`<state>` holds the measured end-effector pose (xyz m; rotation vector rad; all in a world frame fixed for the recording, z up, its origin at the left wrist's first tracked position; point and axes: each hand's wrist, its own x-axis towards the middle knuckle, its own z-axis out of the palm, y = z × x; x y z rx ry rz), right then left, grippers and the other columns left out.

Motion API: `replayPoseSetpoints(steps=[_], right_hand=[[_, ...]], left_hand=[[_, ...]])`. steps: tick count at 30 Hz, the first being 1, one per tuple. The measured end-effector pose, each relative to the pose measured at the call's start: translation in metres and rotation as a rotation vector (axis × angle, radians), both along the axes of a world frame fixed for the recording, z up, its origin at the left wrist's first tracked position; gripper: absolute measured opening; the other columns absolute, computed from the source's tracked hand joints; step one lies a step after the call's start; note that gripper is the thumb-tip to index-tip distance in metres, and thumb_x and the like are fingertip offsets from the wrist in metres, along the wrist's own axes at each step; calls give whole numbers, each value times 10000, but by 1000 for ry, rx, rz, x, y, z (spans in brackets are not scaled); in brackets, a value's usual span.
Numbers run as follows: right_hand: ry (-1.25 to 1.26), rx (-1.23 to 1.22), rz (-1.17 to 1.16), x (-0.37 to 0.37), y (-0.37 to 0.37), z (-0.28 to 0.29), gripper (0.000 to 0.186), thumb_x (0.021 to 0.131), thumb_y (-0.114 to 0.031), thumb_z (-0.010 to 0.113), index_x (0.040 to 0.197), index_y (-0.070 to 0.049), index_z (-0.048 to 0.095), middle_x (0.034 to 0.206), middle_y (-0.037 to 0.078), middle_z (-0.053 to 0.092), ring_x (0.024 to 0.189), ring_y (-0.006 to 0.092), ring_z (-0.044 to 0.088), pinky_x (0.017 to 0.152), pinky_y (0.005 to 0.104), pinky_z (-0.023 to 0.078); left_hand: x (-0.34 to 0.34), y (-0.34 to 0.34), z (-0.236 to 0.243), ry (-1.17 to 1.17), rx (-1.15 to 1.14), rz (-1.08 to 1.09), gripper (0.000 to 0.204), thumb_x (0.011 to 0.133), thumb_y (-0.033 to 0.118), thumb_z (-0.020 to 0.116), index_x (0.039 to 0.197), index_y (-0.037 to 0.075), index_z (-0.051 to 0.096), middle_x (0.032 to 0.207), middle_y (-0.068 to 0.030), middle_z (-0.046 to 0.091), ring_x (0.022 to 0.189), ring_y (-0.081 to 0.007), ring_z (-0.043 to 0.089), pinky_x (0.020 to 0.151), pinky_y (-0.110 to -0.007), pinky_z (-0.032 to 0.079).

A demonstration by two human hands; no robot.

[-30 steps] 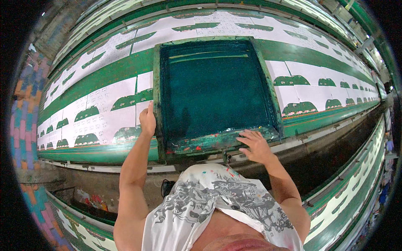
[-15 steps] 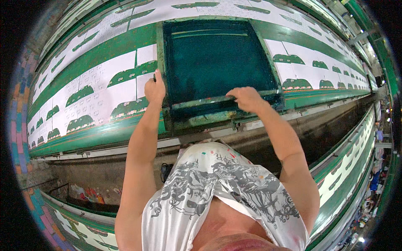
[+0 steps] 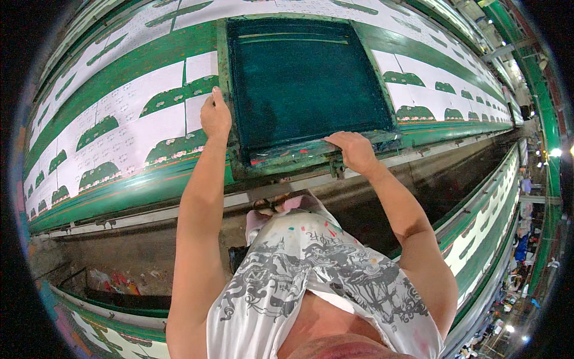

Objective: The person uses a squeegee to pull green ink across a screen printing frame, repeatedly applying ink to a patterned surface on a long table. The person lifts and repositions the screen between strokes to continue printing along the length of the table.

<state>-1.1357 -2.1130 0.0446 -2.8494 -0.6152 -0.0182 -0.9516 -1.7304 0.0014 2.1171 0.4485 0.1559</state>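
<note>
A screen printing frame (image 3: 222, 72) with a dark teal mesh (image 3: 305, 84) lies flat on the long green table. A squeegee (image 3: 287, 152) rests along the frame's near edge, its bar smeared with paint. My right hand (image 3: 357, 152) is closed over the squeegee's bar, right of its middle. Against the frame's left side, my left hand (image 3: 216, 116) is closed with the thumb pointing up; its fingertips are partly hidden by the hand itself. White fabric panels (image 3: 179, 116) with printed patterns lie beside the frame.
More white pieces (image 3: 412, 96) with green gaps run along the table to the right. A pale metal rail (image 3: 263, 194) borders the table's near edge. Behind me stands another green table (image 3: 484, 239) with pale pieces. Scraps (image 3: 122, 281) lie at the lower left.
The squeegee has come toward me, down onto the frame's near edge, with my right hand on it. My left hand stays at the frame's left side. The whole view has shifted slightly.
</note>
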Motion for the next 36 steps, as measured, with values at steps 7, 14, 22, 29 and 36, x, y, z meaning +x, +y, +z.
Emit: replayPoseSetpoints(steps=[7,14,22,29,36], right_hand=[[-232,3,24,62,0,-29,569,849,30,666,1376,-176,726,1270,86,738,1174,312,707,1016,451,545],[-303,-1,0,203,0,-46,543,845,11,697,1362,-152,725,1285,85,739,1186,315,710,999,466,540],[-262,5,-28,352,-8,-51,519,858,-32,732,1348,-205,739,1202,102,744,1157,341,723,978,487,570],[-32,2,-10,433,-17,-12,490,889,-12,622,1313,-212,767,1220,151,773,1142,398,729,968,542,586],[-120,-20,64,448,-40,-27,430,925,-90,674,1321,-235,759,1143,119,751,1122,382,732,965,538,586]], left_hand=[[1,1,-8,-116,-37,-4,652,1149,520,467,1324,-45,741,1291,-291,746,1241,-473,685,1080,-515,508],[7,10,-31,-124,-113,68,611,1162,470,484,1330,-69,715,1318,-313,714,1252,-474,655,1095,-497,487],[0,8,-27,-164,-49,128,576,1158,437,548,1364,-80,700,1334,-275,715,1229,-396,682,1051,-461,529],[-5,13,-37,-170,-24,202,558,1159,414,574,1386,-82,689,1356,-253,699,1199,-335,694,1007,-412,551],[-5,4,-30,-234,12,203,536,1151,415,591,1375,-59,706,1345,-221,701,1148,-311,697,965,-416,557]])
